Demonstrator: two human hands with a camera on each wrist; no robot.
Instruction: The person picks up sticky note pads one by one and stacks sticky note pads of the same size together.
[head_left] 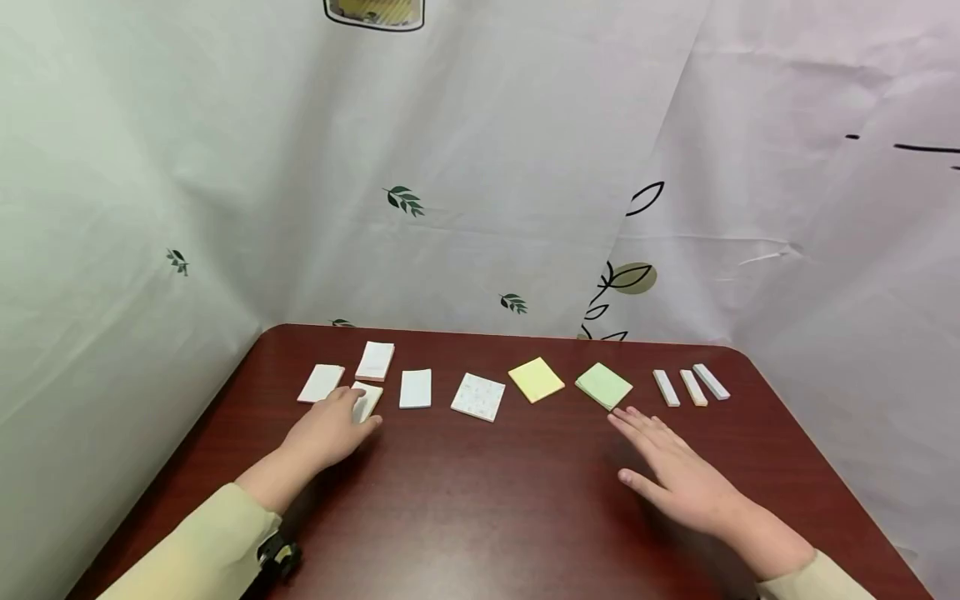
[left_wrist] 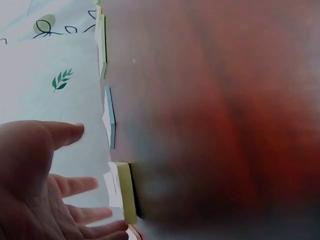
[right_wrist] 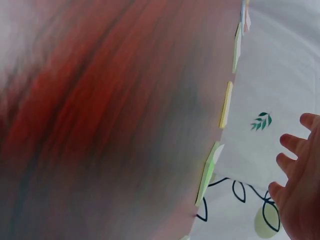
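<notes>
On the counter (head_left: 480,508), the small cream pad (head_left: 368,403) is being covered in part by the left hand (head_left: 327,429), its fingers spread, nothing gripped. Near the green pad (head_left: 604,385), the right hand (head_left: 681,478) is held empty, fingers extended. Light and fairly stiff, the cream pad is probably best pinched by its long edges; top sheets could be bent.

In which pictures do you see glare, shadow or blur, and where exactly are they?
Head view: pale glare on the table, soft shadows by the left hand and right hand; left wrist view: table hazy and blurred, the green leaf print clearer; right wrist view: table hazy too.
</notes>
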